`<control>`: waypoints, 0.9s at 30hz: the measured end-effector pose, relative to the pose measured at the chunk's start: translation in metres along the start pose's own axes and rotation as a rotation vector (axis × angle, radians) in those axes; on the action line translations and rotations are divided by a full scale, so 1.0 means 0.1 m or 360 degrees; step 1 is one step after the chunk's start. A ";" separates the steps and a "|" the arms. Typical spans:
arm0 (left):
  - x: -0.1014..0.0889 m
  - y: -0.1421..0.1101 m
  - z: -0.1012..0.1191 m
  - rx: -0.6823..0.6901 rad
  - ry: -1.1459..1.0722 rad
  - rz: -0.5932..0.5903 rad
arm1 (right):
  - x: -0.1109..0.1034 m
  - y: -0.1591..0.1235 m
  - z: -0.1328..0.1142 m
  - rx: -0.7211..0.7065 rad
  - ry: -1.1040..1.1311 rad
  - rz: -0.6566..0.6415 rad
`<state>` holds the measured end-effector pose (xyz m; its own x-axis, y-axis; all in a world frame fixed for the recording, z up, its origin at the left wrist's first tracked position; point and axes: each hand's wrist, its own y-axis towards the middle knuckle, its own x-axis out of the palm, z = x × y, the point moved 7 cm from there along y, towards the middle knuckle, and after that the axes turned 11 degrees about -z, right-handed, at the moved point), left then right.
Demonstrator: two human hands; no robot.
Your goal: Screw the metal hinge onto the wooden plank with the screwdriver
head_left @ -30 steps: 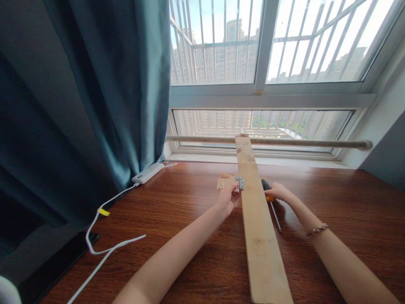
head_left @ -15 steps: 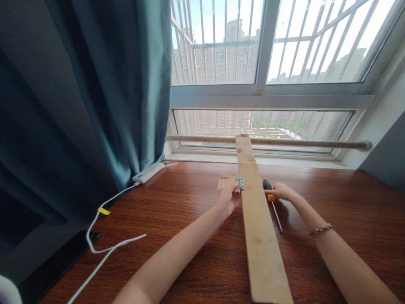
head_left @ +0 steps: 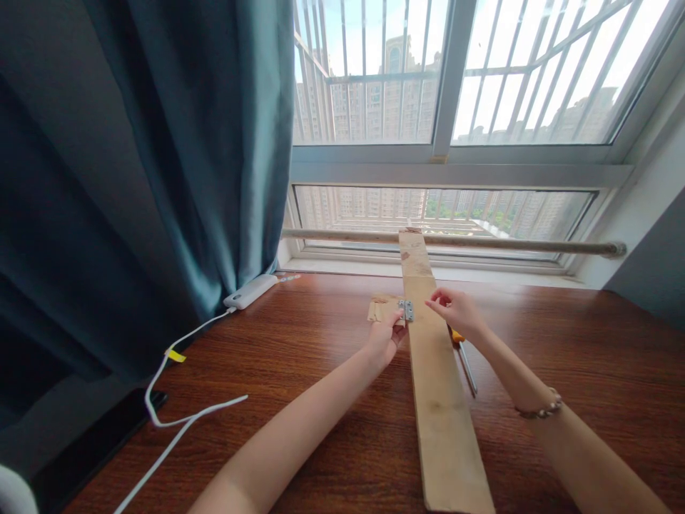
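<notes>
A long wooden board lies lengthwise, its far end reaching the rail by the window. Against its left edge sits a small wooden piece, with a metal hinge spanning from it toward the board. My left hand grips the small piece, thumb pressed on the hinge and fingers partly hidden below. Above the board, just right of the hinge, my right hand has its thumb and forefinger pinched together; anything between them is too small to make out. A screwdriver lies right of the board, its handle partly covered by my right hand.
A white power strip lies by the blue curtain at left, and its white cable loops over the brown tabletop. A horizontal rail crosses before the window. A dark flat object is at lower left.
My right hand has left the screwdriver's handle and moved up and left over the board, fingers now pinched. The screwdriver stays on the table. My left hand keeps its hold.
</notes>
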<state>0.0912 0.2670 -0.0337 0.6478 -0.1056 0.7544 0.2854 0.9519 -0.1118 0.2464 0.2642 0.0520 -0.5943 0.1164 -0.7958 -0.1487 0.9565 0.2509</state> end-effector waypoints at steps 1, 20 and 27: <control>0.00 0.00 0.00 -0.0006 -0.0007 -0.0007 | 0.07 -0.01 -0.11 -0.0052 0.0090 -0.0006; -0.04 0.05 -0.03 -0.0021 -0.0016 -0.0039 | 0.46 0.22 -0.36 -0.0004 -0.0141 0.0051; -0.03 0.06 -0.04 -0.0019 0.0007 -0.0072 | 0.49 0.20 -0.36 0.0120 -0.0286 0.0028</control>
<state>0.0937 0.2724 -0.0390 0.6370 -0.1495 0.7562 0.3228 0.9426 -0.0855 0.1862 0.2795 0.0377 -0.4445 0.1730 -0.8789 -0.0757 0.9704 0.2292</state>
